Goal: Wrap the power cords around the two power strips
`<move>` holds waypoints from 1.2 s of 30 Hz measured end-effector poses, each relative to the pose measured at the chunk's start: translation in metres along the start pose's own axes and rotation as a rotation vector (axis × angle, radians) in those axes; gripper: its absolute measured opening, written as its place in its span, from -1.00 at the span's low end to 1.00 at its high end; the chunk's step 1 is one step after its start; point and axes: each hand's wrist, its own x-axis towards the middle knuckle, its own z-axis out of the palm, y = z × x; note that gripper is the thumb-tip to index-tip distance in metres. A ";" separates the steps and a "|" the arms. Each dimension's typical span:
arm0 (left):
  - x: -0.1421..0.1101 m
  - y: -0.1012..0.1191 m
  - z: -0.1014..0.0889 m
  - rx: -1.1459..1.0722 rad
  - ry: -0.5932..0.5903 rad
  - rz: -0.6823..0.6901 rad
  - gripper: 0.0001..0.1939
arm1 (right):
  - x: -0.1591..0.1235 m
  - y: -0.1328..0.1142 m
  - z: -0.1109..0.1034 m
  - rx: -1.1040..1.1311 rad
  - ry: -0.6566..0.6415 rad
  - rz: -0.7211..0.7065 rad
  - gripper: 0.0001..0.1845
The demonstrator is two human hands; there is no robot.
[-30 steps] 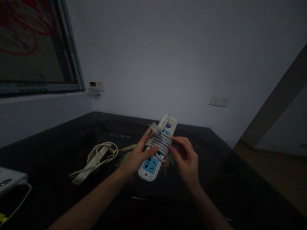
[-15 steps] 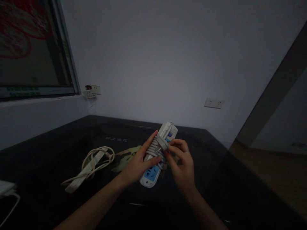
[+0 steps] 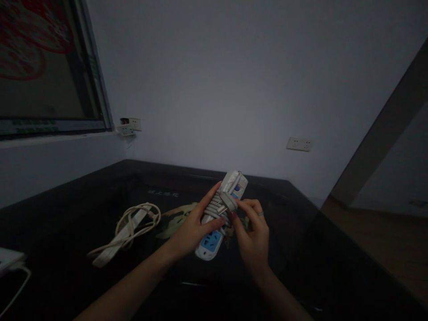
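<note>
A white power strip (image 3: 210,243) with blue socket faces is held tilted above the dark table. Its grey-white cord (image 3: 210,209) is wound in several turns around the middle. My left hand (image 3: 190,229) grips the strip from the left, with the thumb pressed over the wound cord. The grey plug (image 3: 229,201) lies on top of the coils, its metal prongs pointing left. Thumb and forefinger of my right hand (image 3: 254,229) pinch the plug at its right side. The strip's far end, with a blue switch, sticks out beyond both hands.
Left on the glossy black table (image 3: 133,285) lies a second white power strip (image 3: 122,238) with a loosely looped cord. A white object (image 3: 10,261) with a cable sits at the left edge. Wall sockets (image 3: 299,144) are behind the table.
The plug has turned slightly in my right fingers, and its prongs show more plainly. My right hand has shifted a little; my left hand keeps its hold on the strip.
</note>
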 end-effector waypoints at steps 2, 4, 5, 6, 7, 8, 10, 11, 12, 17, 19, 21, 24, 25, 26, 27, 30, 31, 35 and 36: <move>0.001 0.000 -0.001 0.002 -0.008 -0.013 -0.22 | 0.001 0.000 0.000 -0.002 -0.013 -0.004 -0.73; 0.001 -0.001 -0.003 0.029 -0.003 -0.026 -0.22 | 0.006 0.001 -0.003 -0.010 -0.076 0.002 -0.75; 0.002 -0.003 -0.004 0.069 0.007 -0.016 -0.23 | 0.010 0.000 -0.006 -0.009 -0.112 0.009 -0.77; 0.003 -0.004 -0.004 0.130 0.022 0.010 -0.24 | 0.014 -0.001 -0.010 -0.004 -0.140 0.018 -0.78; 0.003 -0.007 -0.005 0.206 0.041 0.052 -0.26 | 0.018 -0.002 -0.015 0.006 -0.158 0.032 -0.79; 0.003 -0.009 -0.006 0.293 0.056 0.100 -0.28 | 0.022 -0.004 -0.019 0.022 -0.168 0.057 -0.79; 0.003 -0.015 -0.005 0.453 0.069 0.173 -0.32 | 0.026 -0.007 -0.026 0.065 -0.204 0.145 -0.78; 0.003 -0.017 -0.005 0.511 0.066 0.188 -0.34 | 0.026 -0.008 -0.028 0.075 -0.245 0.200 -0.77; 0.002 -0.018 -0.004 0.557 0.060 0.193 -0.35 | 0.026 -0.009 -0.028 0.069 -0.300 0.253 -0.77; 0.001 -0.019 -0.002 0.679 0.063 0.172 -0.37 | 0.022 -0.009 -0.023 -0.105 -0.428 0.312 -0.83; 0.000 -0.019 -0.004 0.663 0.075 0.173 -0.31 | 0.022 -0.008 -0.022 -0.124 -0.409 0.271 -0.85; 0.000 -0.020 -0.006 0.632 0.090 0.147 -0.18 | 0.024 -0.009 -0.023 -0.128 -0.398 0.214 -0.85; -0.001 -0.025 -0.007 0.668 0.106 0.040 -0.08 | 0.025 -0.012 -0.026 -0.145 -0.408 0.147 -0.84; -0.001 -0.026 -0.007 0.695 0.102 0.015 -0.09 | 0.024 -0.013 -0.027 -0.147 -0.414 0.138 -0.83; -0.002 -0.027 -0.007 0.717 0.092 0.003 -0.11 | 0.024 -0.015 -0.028 -0.146 -0.422 0.138 -0.83; -0.002 -0.027 -0.007 0.730 0.080 0.006 -0.14 | 0.023 -0.018 -0.028 -0.141 -0.429 0.147 -0.82; -0.004 -0.025 -0.004 0.733 0.044 0.051 -0.23 | 0.021 -0.027 -0.029 -0.128 -0.450 0.184 -0.82; -0.005 -0.024 -0.004 0.731 0.035 0.063 -0.25 | 0.020 -0.029 -0.030 -0.130 -0.457 0.193 -0.82; -0.004 -0.024 -0.004 0.749 0.019 0.072 -0.26 | 0.022 -0.032 -0.034 -0.165 -0.481 0.189 -0.82; -0.003 -0.026 -0.005 0.741 0.019 0.069 -0.26 | 0.023 -0.030 -0.034 -0.172 -0.490 0.189 -0.81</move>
